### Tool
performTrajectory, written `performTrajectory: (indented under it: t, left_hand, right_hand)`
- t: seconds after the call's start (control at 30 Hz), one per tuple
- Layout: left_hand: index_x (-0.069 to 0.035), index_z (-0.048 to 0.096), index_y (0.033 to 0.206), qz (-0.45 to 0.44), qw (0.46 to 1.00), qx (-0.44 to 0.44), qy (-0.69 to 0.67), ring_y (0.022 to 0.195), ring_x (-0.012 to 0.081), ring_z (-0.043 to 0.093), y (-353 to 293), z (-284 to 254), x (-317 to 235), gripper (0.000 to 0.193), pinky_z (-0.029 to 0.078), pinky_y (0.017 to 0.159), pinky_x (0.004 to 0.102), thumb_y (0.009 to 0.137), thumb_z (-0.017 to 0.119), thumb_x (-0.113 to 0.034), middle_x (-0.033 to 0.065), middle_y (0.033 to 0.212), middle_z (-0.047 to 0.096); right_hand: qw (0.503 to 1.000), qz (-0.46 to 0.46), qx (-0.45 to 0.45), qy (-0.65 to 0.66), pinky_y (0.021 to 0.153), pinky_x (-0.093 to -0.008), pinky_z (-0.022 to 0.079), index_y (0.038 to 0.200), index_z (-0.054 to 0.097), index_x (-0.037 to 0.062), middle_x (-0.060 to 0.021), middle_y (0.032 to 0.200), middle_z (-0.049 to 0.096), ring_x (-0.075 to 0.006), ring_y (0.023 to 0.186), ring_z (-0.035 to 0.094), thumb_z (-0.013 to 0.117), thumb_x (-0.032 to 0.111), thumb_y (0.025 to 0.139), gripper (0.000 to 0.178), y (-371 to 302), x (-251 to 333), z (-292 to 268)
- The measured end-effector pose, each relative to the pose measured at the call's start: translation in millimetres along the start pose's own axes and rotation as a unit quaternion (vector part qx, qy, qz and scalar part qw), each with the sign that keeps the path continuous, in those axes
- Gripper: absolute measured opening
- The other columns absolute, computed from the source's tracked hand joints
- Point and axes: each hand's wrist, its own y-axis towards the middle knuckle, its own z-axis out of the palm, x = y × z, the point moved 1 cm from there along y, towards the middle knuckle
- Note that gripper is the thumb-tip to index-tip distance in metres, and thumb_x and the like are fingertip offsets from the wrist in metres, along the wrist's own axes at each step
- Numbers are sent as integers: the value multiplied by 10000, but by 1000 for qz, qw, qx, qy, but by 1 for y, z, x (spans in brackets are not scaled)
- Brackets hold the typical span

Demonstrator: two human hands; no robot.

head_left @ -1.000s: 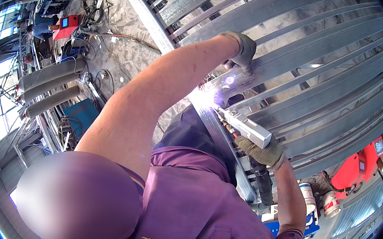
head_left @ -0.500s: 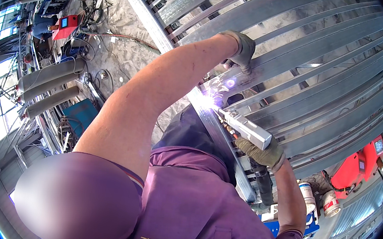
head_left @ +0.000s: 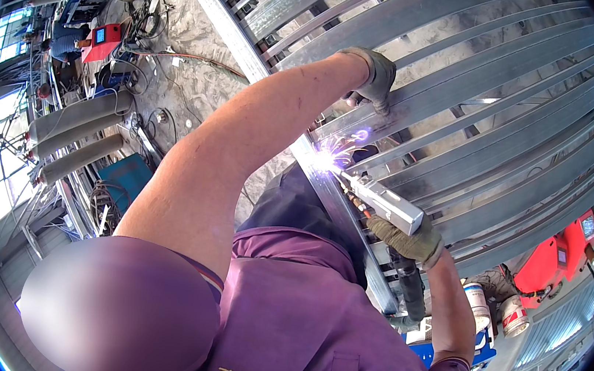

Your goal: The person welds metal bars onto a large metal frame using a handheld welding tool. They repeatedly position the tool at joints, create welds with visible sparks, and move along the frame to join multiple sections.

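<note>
My right hand [head_left: 409, 240], in a dull green work glove, grips a silver box-bodied welding torch [head_left: 389, 205] with a narrow nozzle. The nozzle points at a galvanized steel frame rail [head_left: 336, 200], where a white-violet glare [head_left: 323, 161] throws sparks and hides the joint. Beyond the glare, my left hand [head_left: 375, 80], gloved too, is bent over a flat grey metal bar [head_left: 426, 101] with its fingers closed on the edge; the underside of that grip is hidden. Several parallel bars run from the rail toward the upper right.
Red machines [head_left: 551, 261] and white buckets [head_left: 476, 305] stand at the right. Across the concrete floor at the left are grey cylinders [head_left: 82, 126], a red machine [head_left: 102, 41], cables and a teal box [head_left: 126, 178]. Dark trousered legs [head_left: 295, 204] are close beside the rail.
The torch and right hand have shifted very slightly right along the rail, with the glare. Its sparks have a different shape. My left hand stays in place.
</note>
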Motion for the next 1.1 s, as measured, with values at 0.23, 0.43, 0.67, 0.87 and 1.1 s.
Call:
performTrajectory:
  t: [0.23,0.43,0.67,0.87,1.1]
  left_hand:
    - [-69,753,1291,10,1000,25,-3,749,267,817,2,-3,0,481,696,674,412,953,837,-401,138,925,795]
    - [-83,750,1335,26,999,19,10,790,273,831,4,-4,4,513,694,698,404,944,840,-403,116,975,802]
    - [-20,793,1274,35,999,26,3,822,312,836,0,-3,2,566,688,730,419,920,857,-456,176,967,831]
    - [12,807,1181,46,999,6,-4,792,288,824,-12,-4,-2,544,671,725,437,935,847,-472,165,919,839]
    - [-97,825,1244,52,998,-16,26,843,246,837,-26,-5,-8,488,659,788,412,947,820,-485,91,943,862]
  right_hand:
    - [1000,-10,0,1,993,-339,616,1431,747,94,-106,1291,825,-172,1171,775,899,287,984,510,0,-7,2]
    - [1000,-20,-6,-1,949,-335,619,1401,761,70,-120,1239,836,-174,1123,785,885,271,997,469,-2,-3,6]
    - [983,-144,-105,-34,875,-337,620,1322,776,1,-144,1126,842,-194,1009,798,891,153,970,399,-49,-16,21]
    - [985,-121,-118,-28,870,-345,613,1328,764,-14,-145,1108,830,-237,984,795,878,127,974,397,-55,-10,30]
    - [978,-115,-166,-43,861,-362,608,1293,780,0,-156,1091,823,-289,960,796,851,165,997,346,-65,-8,40]
